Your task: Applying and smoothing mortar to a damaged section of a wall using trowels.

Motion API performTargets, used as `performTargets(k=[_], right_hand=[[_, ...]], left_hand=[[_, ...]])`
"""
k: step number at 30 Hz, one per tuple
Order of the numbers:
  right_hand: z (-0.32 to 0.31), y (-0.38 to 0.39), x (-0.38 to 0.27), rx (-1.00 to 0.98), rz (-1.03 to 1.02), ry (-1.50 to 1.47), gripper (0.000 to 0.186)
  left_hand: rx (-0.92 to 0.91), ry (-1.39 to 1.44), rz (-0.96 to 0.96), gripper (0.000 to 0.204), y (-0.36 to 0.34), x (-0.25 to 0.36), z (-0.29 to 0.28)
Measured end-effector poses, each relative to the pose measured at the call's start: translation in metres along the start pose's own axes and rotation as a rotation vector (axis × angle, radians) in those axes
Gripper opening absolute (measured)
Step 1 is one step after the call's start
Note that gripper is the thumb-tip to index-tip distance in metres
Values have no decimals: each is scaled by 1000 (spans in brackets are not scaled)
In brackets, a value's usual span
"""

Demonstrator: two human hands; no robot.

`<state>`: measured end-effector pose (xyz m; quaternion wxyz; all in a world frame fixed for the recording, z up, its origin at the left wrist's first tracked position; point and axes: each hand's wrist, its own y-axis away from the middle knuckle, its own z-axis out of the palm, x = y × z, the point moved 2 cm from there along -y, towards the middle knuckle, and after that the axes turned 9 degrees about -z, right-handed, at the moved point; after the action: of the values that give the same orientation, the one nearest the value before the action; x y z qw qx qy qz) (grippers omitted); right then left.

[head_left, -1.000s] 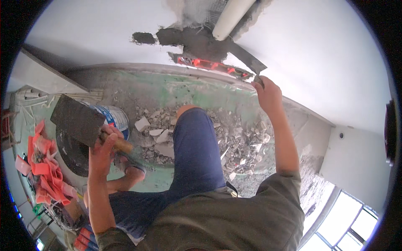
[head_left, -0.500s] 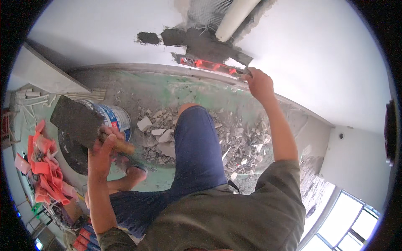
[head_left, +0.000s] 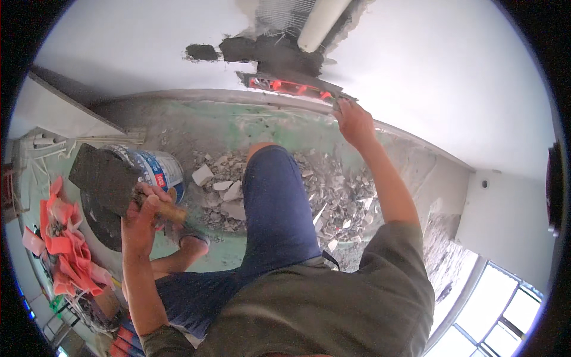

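Observation:
My left hand [head_left: 143,211] is closed round the wooden handle [head_left: 171,212] of a broad trowel, its flat blade [head_left: 102,177] covered in dark grey mortar. That blade is held over a white and blue bucket [head_left: 160,169]. At the wall, my right hand [head_left: 355,122] grips a small trowel [head_left: 340,99], mostly hidden by the fingers. The tool is at the right end of a row of red electrical boxes [head_left: 291,88] set low in the wall. Wet dark mortar [head_left: 285,56] is spread above the boxes, around the lower end of a white pipe [head_left: 321,27].
Broken rubble [head_left: 229,199] lies on the green-grey floor on both sides of my raised knee. Crumpled orange-pink sheeting [head_left: 65,244] is at the left, and thin white pipes [head_left: 41,154] lie behind it. White mesh [head_left: 279,15] shows beside the large pipe. A window [head_left: 488,303] is at the lower right.
My right hand has moved a little left with the small trowel, now lower against the mortar's edge. The left hand still holds its loaded trowel in nearly the same place. The whole view has shifted slightly.

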<state>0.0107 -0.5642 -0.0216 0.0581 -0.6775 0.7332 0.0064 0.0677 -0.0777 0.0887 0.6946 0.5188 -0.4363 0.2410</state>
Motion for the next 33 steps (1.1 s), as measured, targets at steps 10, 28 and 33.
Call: performTargets(k=[10,28,33], right_hand=[[19,9,69,72,-269,326,23],[-32,-5,44,143,-198,219,30],[-48,-11,36,98,-141,137,34]], left_hand=[[12,-51,13,19,-2,-1,8],[-17,0,-17,13,-4,0,6],[-23,9,-37,12,-11,-4,5]])
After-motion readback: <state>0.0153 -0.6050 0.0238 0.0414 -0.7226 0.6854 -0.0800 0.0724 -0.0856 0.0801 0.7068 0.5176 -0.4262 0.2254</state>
